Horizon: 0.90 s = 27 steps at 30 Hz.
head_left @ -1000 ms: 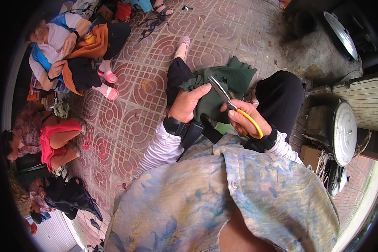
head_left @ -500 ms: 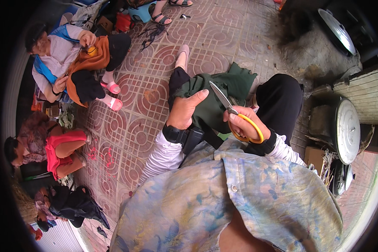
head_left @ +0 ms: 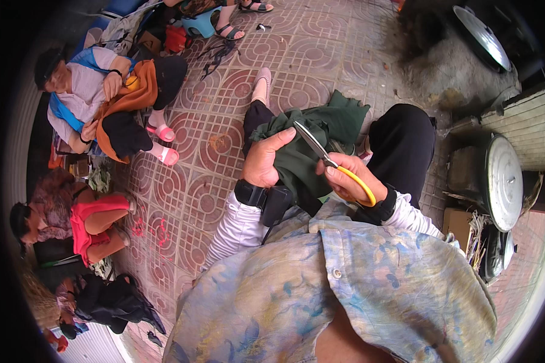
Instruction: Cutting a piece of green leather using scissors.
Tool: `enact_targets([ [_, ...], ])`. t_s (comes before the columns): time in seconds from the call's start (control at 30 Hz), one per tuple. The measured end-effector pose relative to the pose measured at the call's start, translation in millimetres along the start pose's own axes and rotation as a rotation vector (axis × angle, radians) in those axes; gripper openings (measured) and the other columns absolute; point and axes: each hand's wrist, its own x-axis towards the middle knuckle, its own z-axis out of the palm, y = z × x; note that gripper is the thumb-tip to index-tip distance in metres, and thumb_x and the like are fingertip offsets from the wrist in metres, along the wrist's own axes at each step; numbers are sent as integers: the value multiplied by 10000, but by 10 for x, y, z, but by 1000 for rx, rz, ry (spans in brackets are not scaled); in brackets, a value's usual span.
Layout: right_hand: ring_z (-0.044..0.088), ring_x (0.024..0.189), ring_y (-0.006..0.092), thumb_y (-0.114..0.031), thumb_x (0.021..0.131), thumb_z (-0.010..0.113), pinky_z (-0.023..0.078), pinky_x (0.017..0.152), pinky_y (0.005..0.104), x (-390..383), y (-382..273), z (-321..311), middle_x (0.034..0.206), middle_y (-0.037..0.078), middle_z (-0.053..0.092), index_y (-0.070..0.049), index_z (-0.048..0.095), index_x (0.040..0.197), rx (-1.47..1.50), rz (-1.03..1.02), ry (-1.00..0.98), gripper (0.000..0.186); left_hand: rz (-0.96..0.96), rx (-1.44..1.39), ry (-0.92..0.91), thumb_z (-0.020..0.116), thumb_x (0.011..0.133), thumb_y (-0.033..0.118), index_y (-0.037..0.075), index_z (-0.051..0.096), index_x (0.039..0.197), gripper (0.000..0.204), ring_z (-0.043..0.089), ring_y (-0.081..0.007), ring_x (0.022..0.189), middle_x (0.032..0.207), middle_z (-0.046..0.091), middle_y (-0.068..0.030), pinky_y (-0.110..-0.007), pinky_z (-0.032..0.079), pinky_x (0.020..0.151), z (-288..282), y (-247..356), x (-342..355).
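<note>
My right hand [head_left: 345, 176] grips a pair of scissors with yellow handles [head_left: 364, 189]. The grey blades [head_left: 313, 144] look closed together and point up and to the left, their tip beside my left thumb. Dark green cloth [head_left: 321, 124] lies across my lap. My left hand [head_left: 264, 162] is closed on the cloth's left part, thumb stretched upward along it. The fingers of that hand are mostly hidden behind the palm and the cloth.
At left, several people sit working, one with orange cloth [head_left: 136, 91], another with red cloth [head_left: 86, 221]. Pots with round metal lids [head_left: 504, 183] stand at right beside a sooty stove [head_left: 448, 78]. Black scraps [head_left: 217, 55] lie on the patterned tile floor [head_left: 209, 142].
The scissors have shifted slightly left, bringing their tip closer to my left thumb. My left hand stays nearly in place. The person with the orange cloth has moved a hand.
</note>
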Motion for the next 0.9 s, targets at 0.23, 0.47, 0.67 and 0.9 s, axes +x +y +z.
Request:
enact_targets([
  [0.23, 392, 455, 43, -312, 981, 414, 308, 447, 191, 44, 15, -115, 565, -27, 432, -31, 521, 948, 77, -129, 40, 302, 120, 189, -3, 607, 849, 76, 15, 628, 1059, 220, 634, -203, 944, 1012, 663, -94, -337, 497, 861, -65, -208, 85],
  [0.47, 445, 544, 66, -338, 981, 395, 370, 534, 206, -6, 74, -171, 635, 11, 474, -16, 493, 1058, 99, -167, -38, 345, 122, 9, -146, 578, 881, 100, 9, 561, 1159, 292, 591, -262, 1045, 1146, 607, -126, -422, 459, 940, -79, 10, 54],
  [0.67, 444, 534, 60, -364, 985, 390, 367, 524, 202, -57, 8, -154, 636, 7, 475, -18, 500, 1071, 137, -48, -158, 374, 234, 33, -99, 569, 886, 88, 12, 559, 1165, 290, 590, -253, 1045, 1141, 610, -114, -417, 451, 952, -97, -21, 79],
  [0.9, 427, 496, 48, -395, 981, 402, 356, 489, 196, -60, -21, -132, 619, -4, 471, -26, 521, 1045, 143, -7, -175, 393, 309, 118, -78, 557, 884, 51, 8, 558, 1164, 284, 597, -232, 1022, 1127, 613, -104, -391, 477, 920, -60, -53, 86],
])
